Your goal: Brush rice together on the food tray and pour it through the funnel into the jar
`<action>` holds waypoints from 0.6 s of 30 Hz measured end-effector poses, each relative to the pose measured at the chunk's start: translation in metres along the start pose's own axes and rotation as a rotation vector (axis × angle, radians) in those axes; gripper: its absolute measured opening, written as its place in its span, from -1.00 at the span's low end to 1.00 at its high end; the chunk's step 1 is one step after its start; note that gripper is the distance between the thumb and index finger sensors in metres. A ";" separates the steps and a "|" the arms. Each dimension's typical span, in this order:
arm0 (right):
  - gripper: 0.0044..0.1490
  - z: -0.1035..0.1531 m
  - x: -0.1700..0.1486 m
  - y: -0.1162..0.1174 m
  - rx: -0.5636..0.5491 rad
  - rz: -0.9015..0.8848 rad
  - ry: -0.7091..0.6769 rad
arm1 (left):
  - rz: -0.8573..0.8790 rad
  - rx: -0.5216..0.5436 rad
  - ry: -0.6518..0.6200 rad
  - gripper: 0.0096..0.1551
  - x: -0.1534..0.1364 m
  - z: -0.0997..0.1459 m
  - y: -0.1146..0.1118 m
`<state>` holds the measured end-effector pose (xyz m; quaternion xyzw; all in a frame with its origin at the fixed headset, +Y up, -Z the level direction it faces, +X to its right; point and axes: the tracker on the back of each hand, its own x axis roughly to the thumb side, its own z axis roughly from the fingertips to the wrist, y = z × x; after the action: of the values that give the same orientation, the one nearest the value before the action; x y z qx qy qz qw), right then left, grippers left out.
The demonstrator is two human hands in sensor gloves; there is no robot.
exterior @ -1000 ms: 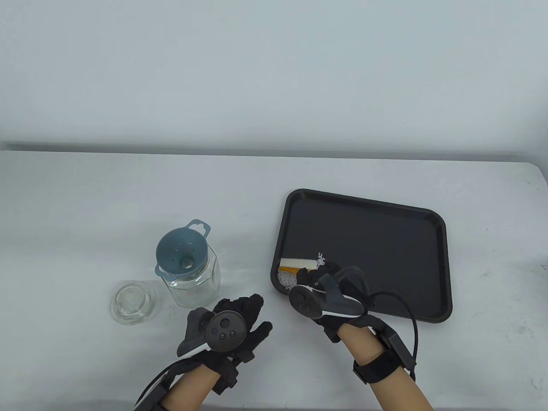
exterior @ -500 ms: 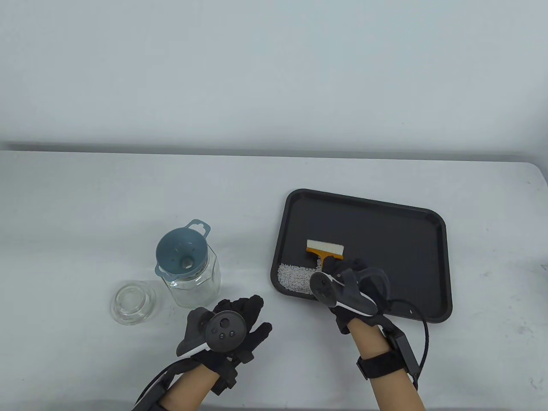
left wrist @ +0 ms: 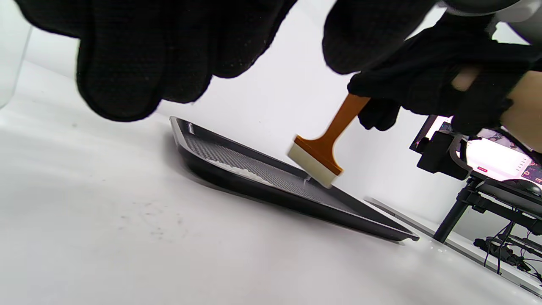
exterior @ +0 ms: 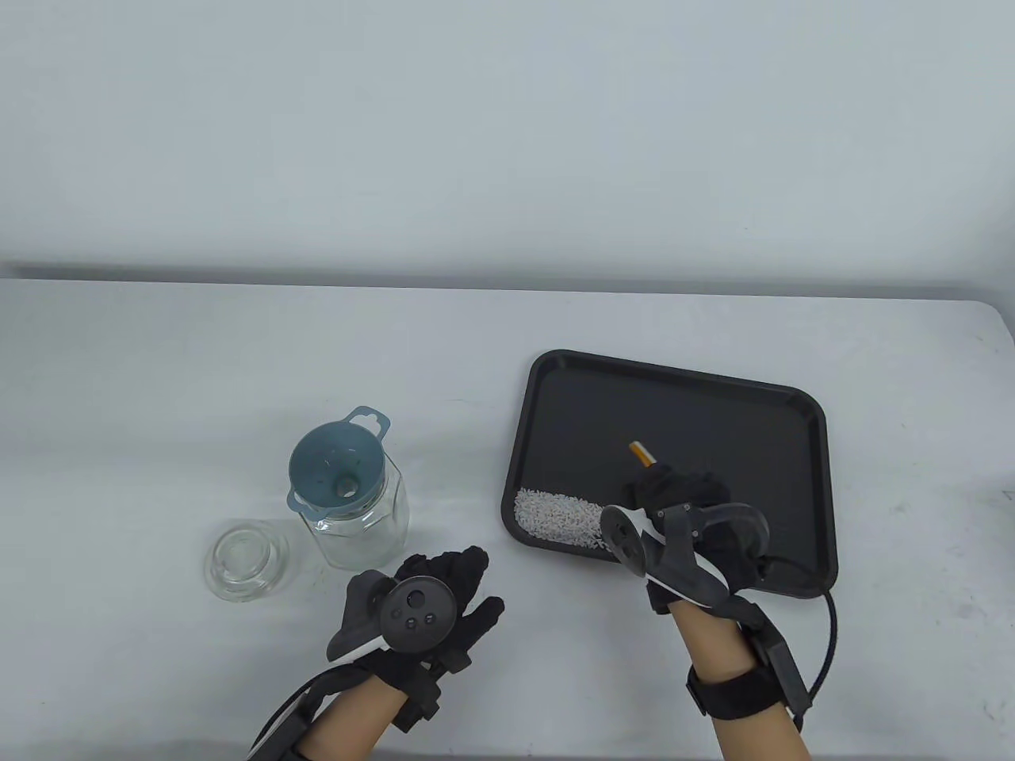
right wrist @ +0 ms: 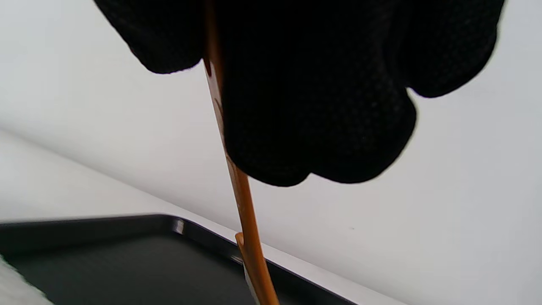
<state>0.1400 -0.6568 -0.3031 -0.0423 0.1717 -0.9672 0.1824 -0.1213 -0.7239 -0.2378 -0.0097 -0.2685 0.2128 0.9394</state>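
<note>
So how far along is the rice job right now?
Done: rice lies gathered in the tray's near-left corner. In hand: the right hand grips the brush above the tray. Left: no rice poured through the funnel into the jar; the left hand rests beside it.

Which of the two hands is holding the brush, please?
The right hand, over the tray, grips the brush by its handle; the left hand rests empty on the table.

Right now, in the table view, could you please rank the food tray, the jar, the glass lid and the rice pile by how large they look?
1. food tray, by far the largest.
2. jar, counted without the funnel on its mouth.
3. and 4. glass lid and rice pile: too alike in apparent area to rank; the right hand's tracker may cover the pile's end.
</note>
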 end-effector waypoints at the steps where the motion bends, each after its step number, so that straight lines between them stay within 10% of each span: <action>1: -0.40 -0.003 -0.001 0.003 0.026 0.032 0.014 | -0.001 0.000 -0.001 -0.14 0.000 0.000 0.000; 5: -0.41 -0.016 0.005 0.022 0.205 -0.025 0.041 | -0.002 -0.001 -0.004 -0.14 0.000 0.000 0.000; 18: -0.38 -0.043 0.085 -0.009 0.118 -0.427 -0.015 | -0.008 0.008 0.001 -0.14 -0.001 0.000 0.001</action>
<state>0.0522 -0.6666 -0.3384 -0.0741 0.1008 -0.9919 -0.0229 -0.1225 -0.7229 -0.2380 -0.0050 -0.2673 0.2100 0.9404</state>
